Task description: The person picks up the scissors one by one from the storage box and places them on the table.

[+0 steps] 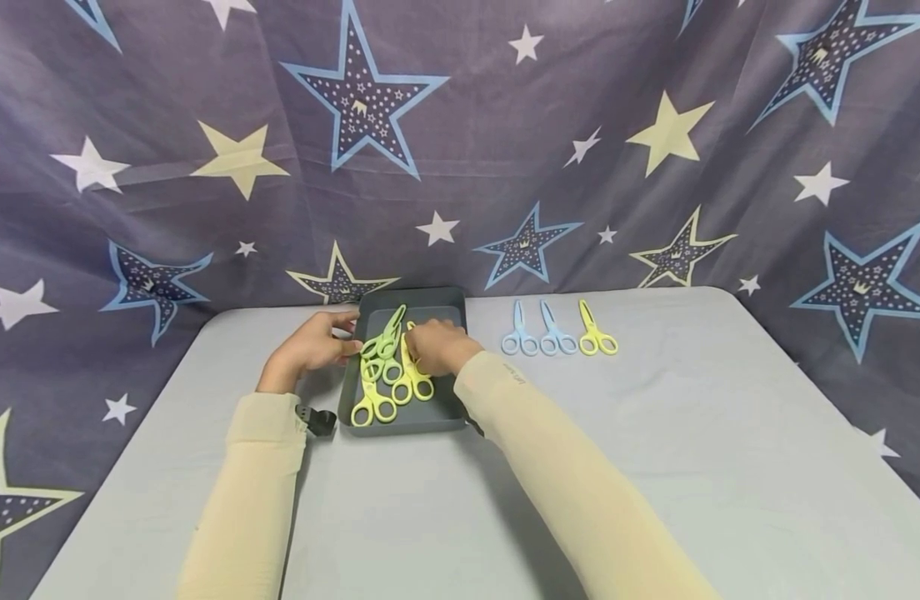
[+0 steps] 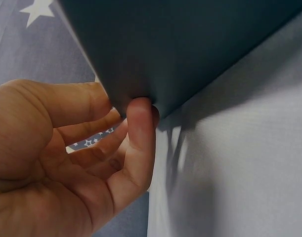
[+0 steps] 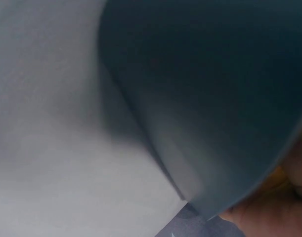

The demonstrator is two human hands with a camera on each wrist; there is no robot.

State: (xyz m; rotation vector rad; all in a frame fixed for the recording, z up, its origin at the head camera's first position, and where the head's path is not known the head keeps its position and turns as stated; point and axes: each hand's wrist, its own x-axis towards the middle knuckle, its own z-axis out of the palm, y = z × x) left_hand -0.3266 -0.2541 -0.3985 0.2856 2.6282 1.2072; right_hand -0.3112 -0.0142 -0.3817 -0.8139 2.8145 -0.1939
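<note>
Grey tray (image 1: 407,429) on the bench (image 1: 400,517), touched at left by relaxed left hand (image 1: 312,346), likely for steadiness; inside, green scissors (image 1: 386,343) over yellow scissors (image 1: 368,387), one yellow pair (image 1: 411,373) apparently pinched by right hand (image 1: 439,346); right of tray, blue scissors (image 1: 519,327) and another yellow pair (image 1: 591,330), spaced, likely against tangling.

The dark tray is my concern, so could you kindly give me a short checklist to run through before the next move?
1. Left hand touching the tray: ok, at its outer left side.
2. Right hand over the tray's interior: ok.
3. Right hand's grip: cannot tell, the hand hides it.
4. Tray contents untangled: not ok, green scissors overlap the left yellow scissors.
5. Row beside the tray aligned: ok, left blue scissors, right blue scissors and outer yellow scissors point away from the person.
</note>
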